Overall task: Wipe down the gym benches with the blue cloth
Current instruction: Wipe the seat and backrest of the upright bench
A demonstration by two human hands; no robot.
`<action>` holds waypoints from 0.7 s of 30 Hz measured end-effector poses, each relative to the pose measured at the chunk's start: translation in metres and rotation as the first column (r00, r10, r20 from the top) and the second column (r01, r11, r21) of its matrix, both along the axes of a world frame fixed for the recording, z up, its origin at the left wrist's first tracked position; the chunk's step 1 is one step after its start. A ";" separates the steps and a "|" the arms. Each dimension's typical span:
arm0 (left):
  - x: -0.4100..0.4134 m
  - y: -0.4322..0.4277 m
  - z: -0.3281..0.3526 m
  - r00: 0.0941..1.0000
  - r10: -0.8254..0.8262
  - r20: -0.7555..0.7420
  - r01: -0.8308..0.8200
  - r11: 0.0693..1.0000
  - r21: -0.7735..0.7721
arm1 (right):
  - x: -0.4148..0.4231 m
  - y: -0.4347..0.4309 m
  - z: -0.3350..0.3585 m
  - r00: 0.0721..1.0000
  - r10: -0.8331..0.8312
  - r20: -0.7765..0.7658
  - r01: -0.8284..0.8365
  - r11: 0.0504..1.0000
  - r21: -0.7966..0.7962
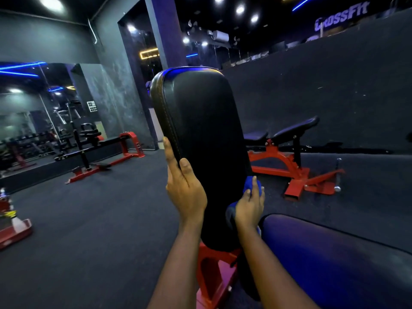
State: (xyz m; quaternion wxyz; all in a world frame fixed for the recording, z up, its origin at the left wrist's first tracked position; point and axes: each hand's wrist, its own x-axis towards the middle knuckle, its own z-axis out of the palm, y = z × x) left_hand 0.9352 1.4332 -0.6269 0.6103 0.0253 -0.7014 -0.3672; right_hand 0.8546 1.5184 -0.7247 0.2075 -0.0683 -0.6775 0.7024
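Note:
A black padded backrest (200,130) of a gym bench stands upright in the middle of the view on a red frame (214,270). My left hand (182,186) grips the pad's left edge, thumb on the front face and fingers behind. My right hand (250,206) holds the blue cloth (249,188) bunched against the pad's lower right edge. The bench's dark seat pad (334,259) lies at the lower right.
Another incline bench (287,152) with a red frame stands on the floor to the right behind the pad. A flat bench with red legs (100,157) sits at the left by a wall mirror (38,117). Red equipment (13,228) is at the far left edge. Dark rubber floor (100,219) spreads between them.

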 end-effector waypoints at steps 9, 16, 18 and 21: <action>-0.003 0.002 -0.004 1.000 0.002 -0.026 -0.002 1.000 0.012 | -0.006 0.011 0.002 0.999 -0.022 0.025 0.023 0.998 -0.054; -0.001 0.003 -0.003 1.000 -0.001 -0.030 0.002 0.999 0.033 | 0.060 -0.022 -0.009 0.992 0.010 -0.125 -0.006 0.999 0.032; -0.003 0.001 -0.004 0.999 -0.004 -0.034 0.005 1.000 0.025 | 0.032 -0.012 -0.002 0.996 0.020 -0.083 -0.019 1.000 0.013; -0.004 0.001 -0.004 0.999 0.000 -0.037 0.000 1.000 0.023 | -0.004 0.001 0.006 0.999 0.004 -0.050 -0.002 1.000 0.024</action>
